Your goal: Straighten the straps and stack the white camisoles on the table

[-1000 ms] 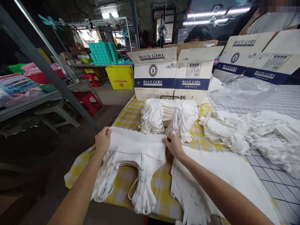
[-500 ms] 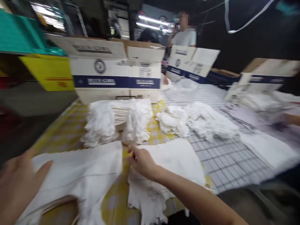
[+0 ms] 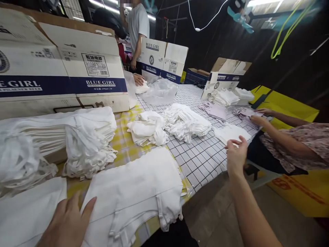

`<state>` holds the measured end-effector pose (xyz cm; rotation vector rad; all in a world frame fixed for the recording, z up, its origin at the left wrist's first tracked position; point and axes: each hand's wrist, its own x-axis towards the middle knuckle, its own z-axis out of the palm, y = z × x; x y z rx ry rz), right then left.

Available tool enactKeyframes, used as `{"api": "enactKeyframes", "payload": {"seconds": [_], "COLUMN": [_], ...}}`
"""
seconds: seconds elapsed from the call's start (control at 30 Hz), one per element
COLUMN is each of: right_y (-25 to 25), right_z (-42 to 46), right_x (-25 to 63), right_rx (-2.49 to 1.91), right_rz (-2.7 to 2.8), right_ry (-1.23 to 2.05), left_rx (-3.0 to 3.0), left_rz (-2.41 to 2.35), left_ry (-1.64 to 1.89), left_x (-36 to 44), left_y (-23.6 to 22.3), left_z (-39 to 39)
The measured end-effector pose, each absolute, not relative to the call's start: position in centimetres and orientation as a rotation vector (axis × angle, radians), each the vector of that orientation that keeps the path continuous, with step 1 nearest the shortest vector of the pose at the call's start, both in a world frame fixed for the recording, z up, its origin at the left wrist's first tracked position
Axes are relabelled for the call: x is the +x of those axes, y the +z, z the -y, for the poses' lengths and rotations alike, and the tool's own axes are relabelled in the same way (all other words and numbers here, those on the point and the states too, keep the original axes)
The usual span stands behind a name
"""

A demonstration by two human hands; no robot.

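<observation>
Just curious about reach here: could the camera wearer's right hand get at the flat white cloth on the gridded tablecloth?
Probably yes: the right hand is out by the near edge of the flat white cloth, with nothing seen between them. I can't tell whether they touch.

The counter [image 3: 200,163] leaves passage between flat cloth [image 3: 131,185] and crumpled cloths [image 3: 187,121]; the big box [image 3: 92,82] blocks the left rear

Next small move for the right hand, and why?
Perhaps ease the right hand forward to the flat white cloth on the grid-patterned tablecloth: the hand seems to hold nothing, and that cloth lies just beyond it, while the left hand is by the nearer white garment.
</observation>
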<state>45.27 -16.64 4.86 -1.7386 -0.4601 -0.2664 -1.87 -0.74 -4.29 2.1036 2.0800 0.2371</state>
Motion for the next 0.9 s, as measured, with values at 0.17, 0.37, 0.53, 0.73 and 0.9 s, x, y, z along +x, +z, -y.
{"api": "enactKeyframes", "payload": {"seconds": [0.17, 0.37, 0.53, 0.73, 0.9], "right_y": [2.0, -3.0, -3.8, -4.5, -4.6], "right_z": [15.8, 10.5, 9.1, 9.5, 9.0], "right_x": [40.9, 31.7, 31.1, 30.5, 31.2], "right_rx": [-1.872, -2.021, -2.134, -1.974, -1.93], "right_rz": [0.81, 1.243, 1.127, 1.146, 1.219], "right_ry": [-0.035, 0.292, 0.243, 0.159, 0.168], "left_rx": [2.092, 2.072, 2.026, 2.216, 2.223], "left_rz": [-2.062, -2.161, -2.149, -2.049, -2.061], "left_ry": [0.133, 0.06, 0.089, 0.311, 0.55], "left_x": [-0.3, 1.3, 0.1, -0.4, 0.5], "left_y": [-2.3, -1.5, -1.7, -2.7, -3.2], "left_z": [1.0, 2.9, 2.0, -0.4, 0.2]}}
